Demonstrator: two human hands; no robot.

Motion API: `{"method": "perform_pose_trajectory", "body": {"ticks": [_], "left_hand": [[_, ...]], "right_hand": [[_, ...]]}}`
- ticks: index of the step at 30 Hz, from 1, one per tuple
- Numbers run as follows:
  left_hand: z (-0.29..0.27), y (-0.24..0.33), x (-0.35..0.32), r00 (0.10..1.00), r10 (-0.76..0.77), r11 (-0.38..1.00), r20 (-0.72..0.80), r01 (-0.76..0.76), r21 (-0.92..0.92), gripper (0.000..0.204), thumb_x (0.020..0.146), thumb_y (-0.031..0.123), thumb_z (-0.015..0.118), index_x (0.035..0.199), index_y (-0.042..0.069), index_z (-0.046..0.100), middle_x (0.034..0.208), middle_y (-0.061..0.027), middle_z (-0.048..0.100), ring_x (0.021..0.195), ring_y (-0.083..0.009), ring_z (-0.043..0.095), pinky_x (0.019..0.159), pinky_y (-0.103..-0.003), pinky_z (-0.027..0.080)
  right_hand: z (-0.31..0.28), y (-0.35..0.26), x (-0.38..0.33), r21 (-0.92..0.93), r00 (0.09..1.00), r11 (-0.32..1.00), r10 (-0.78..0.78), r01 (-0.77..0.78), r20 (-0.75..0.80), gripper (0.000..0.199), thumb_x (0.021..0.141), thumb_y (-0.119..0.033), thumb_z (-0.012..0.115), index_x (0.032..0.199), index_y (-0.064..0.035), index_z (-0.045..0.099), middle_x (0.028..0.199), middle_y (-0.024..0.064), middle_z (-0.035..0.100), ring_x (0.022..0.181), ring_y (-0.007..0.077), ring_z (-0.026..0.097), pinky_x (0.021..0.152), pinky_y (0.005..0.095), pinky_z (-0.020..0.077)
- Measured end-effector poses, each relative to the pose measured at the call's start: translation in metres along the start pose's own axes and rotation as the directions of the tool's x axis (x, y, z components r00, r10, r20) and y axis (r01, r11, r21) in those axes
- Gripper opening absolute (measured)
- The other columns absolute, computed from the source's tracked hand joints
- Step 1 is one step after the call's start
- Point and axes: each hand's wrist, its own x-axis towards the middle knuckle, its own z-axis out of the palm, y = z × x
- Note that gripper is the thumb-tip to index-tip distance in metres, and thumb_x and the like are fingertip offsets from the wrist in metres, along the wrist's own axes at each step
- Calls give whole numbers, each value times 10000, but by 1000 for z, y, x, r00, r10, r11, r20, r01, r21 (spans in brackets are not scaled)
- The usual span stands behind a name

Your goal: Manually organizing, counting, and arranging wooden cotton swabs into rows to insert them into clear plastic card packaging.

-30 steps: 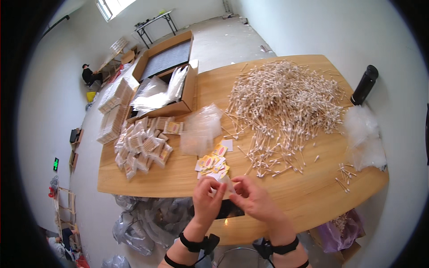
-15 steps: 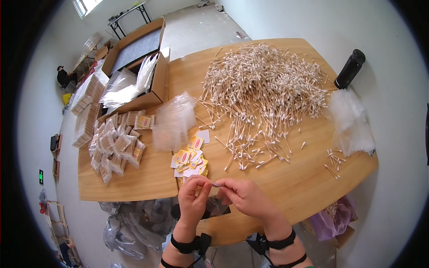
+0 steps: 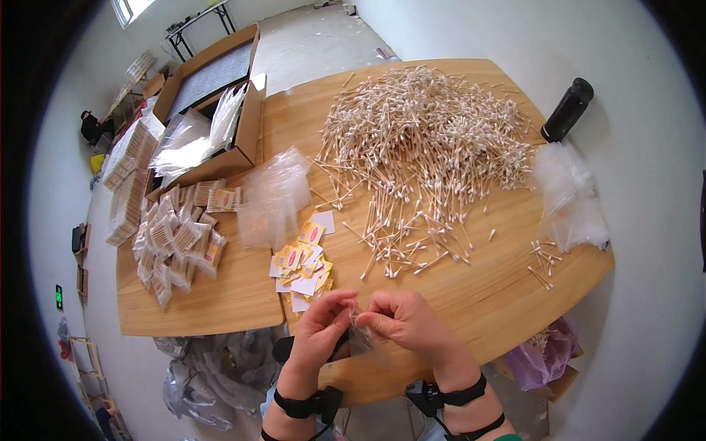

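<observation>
Right now a small clear plastic bag [image 3: 359,339] sits at 6 o'clock over the table's near edge, pinched at its mouth between left hand [image 3: 321,329] and right hand [image 3: 403,320], fingers closed on the film. Looks like the bag-opening step; the mouth likely needs spreading. Yellow label cards [image 3: 301,264] lie at 11 o'clock, cotton swab pile [image 3: 419,147] at 1 o'clock, on the wooden table [image 3: 507,294].

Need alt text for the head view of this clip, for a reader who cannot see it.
Two bare hands, the left hand and right hand, pinch a small clear plastic bag between them at the near edge of a wooden table. Beyond lie small yellow-and-white cards, a big heap of cotton swabs and filled packets.
</observation>
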Motion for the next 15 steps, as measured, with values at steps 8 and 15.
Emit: {"method": "perform_pose_trajectory", "body": {"ticks": [8, 15], "left_hand": [[-23, 5, -5, 918, -98, 978, 385, 161, -136, 122, 968, 99, 671, 1040, 24, 607, 1003, -33, 631, 906, -101, 589, 794, -242, 478], [-32, 14, -6, 867, -244, 947, 434, 310, -87, 109, 957, 101, 686, 985, 25, 613, 944, -25, 631, 844, -108, 596, 762, -251, 488]], "right_hand": [[-8, -14, -4, 147, 984, 982, 98, -120, 151, 204, 949, -220, 724, 885, -57, 619, 623, -4, 597, 514, 49, 544, 440, 212, 400], [-18, -9, -6, 268, 871, 920, 132, -285, 474, 184, 947, -228, 723, 976, -85, 611, 663, -23, 609, 538, 41, 560, 478, 199, 426]]}}
